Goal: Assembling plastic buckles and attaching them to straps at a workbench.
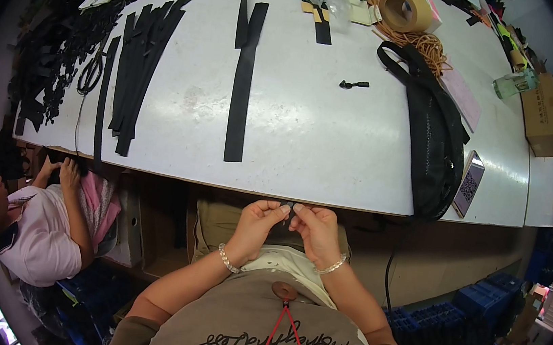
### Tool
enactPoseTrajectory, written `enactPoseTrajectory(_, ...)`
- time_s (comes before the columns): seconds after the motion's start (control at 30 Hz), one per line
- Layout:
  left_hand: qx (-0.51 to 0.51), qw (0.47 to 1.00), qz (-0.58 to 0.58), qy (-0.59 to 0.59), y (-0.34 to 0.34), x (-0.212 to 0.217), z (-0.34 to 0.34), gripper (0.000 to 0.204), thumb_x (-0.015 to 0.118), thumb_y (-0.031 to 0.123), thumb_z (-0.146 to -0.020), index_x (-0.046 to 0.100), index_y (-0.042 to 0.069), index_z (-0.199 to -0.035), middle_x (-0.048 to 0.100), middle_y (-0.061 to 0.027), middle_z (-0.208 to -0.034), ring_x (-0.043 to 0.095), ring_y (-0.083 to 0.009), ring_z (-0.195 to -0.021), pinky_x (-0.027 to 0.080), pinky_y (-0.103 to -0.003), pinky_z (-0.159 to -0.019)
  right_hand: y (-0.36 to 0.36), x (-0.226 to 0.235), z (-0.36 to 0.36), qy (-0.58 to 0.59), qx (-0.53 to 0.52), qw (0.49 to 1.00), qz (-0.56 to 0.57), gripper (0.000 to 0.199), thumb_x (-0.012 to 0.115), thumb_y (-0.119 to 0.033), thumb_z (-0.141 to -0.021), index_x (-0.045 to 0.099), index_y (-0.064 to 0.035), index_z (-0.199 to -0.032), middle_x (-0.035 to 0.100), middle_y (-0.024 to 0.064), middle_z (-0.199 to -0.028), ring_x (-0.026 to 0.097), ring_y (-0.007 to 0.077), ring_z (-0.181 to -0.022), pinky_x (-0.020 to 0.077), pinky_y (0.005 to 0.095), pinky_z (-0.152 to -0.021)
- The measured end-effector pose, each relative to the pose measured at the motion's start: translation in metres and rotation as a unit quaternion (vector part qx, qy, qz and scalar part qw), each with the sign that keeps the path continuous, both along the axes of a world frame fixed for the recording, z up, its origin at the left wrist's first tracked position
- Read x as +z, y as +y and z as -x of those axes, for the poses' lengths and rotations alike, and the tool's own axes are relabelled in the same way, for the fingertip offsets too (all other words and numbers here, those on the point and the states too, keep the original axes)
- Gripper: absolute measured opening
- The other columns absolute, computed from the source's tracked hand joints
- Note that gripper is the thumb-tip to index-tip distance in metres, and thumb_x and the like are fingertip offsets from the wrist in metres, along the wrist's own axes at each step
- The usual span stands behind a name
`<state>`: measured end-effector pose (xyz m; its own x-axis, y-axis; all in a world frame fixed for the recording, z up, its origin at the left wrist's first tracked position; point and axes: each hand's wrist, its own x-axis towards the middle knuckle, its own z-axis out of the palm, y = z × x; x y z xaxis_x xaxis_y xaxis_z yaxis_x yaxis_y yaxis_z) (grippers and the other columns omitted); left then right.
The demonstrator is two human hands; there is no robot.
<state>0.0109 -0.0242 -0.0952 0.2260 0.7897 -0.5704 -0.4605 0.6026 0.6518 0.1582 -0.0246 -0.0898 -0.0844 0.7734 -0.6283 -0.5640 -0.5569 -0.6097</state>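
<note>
Just in front of the table's near edge, my left hand (262, 220) and my right hand (316, 227) are close together, thumbs and fingers pinched. Between the fingertips shows a small black piece (289, 219); it is mostly covered, so I cannot tell its kind. Beyond my hands, a wide black strap (238, 110) lies lengthwise on the white table (306, 149). A small black zipper pull (354, 84) rests alone farther right. A black bag (432, 142) with a loop handle lies at the right, reaching the near edge.
At left are black strips (141, 75), scissors (90, 74) and a heap of black scraps (65, 53). A tape roll (404, 11) and brown cord (423, 49) sit far right, with a phone (469, 184) and cardboard box (547, 118). Another person (45, 228) works at left.
</note>
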Motion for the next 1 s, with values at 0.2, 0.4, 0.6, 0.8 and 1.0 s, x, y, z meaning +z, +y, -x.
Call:
enactPoseTrajectory(0.2,0.013,0.999,0.027,-0.020,0.002,0.001,0.000,0.004,0.064,0.007,-0.089,0.063,0.004,-0.089,0.065,-0.0017,-0.084,0.058,-0.0072,-0.079,0.046,-0.020,-0.071,-0.007,-0.002,0.025,-0.034,-0.106,0.994,-0.022,0.002,0.060,-0.002,-0.089,0.061,-0.0003,-0.088,0.060,0.0034,-0.074,0.054,0.0096,-0.059,0.0444,0.0232,-0.054)
enactPoseTrajectory(0.4,-0.034,0.998,0.058,-0.002,0.010,0.012,0.006,0.004,0.064,0.009,-0.089,0.063,0.006,-0.089,0.066,-0.0013,-0.083,0.059,-0.0068,-0.075,0.045,-0.020,-0.068,-0.008,0.000,0.035,-0.018,-0.166,0.986,-0.022,0.001,0.060,-0.001,-0.089,0.060,-0.0003,-0.088,0.059,0.0032,-0.076,0.053,0.0090,-0.062,0.0450,0.0225,-0.057)
enactPoseTrajectory(0.6,-0.058,0.995,0.078,0.005,0.010,0.001,0.014,0.004,0.063,0.009,-0.089,0.063,0.005,-0.088,0.065,-0.0007,-0.084,0.057,-0.0061,-0.075,0.045,-0.021,-0.068,-0.008,0.003,0.038,-0.001,-0.191,0.981,-0.011,0.003,0.059,-0.001,-0.089,0.060,-0.0008,-0.086,0.059,0.0029,-0.075,0.052,0.0092,-0.062,0.0444,0.0231,-0.058)
enactPoseTrajectory(0.8,0.008,1.000,-0.003,0.016,0.007,-0.003,0.003,0.009,0.065,0.009,-0.088,0.064,0.001,-0.093,0.067,-0.0014,-0.084,0.057,-0.0040,-0.069,0.045,-0.018,-0.061,0.000,0.002,0.016,0.024,-0.058,0.998,0.006,0.004,0.059,-0.004,-0.090,0.060,0.0000,-0.090,0.061,0.0052,-0.079,0.056,0.0116,-0.065,0.0484,0.0255,-0.061)
enactPoseTrajectory(1.0,-0.016,0.998,-0.032,0.057,0.004,0.005,0.009,0.010,0.065,0.005,-0.088,0.064,-0.001,-0.096,0.067,-0.0034,-0.088,0.059,-0.0065,-0.075,0.048,-0.021,-0.069,-0.005,0.013,0.006,-0.010,-0.003,1.000,-0.004,0.009,0.062,-0.007,-0.091,0.061,0.0020,-0.093,0.063,0.0060,-0.081,0.062,0.0137,-0.069,0.0547,0.0274,-0.064)
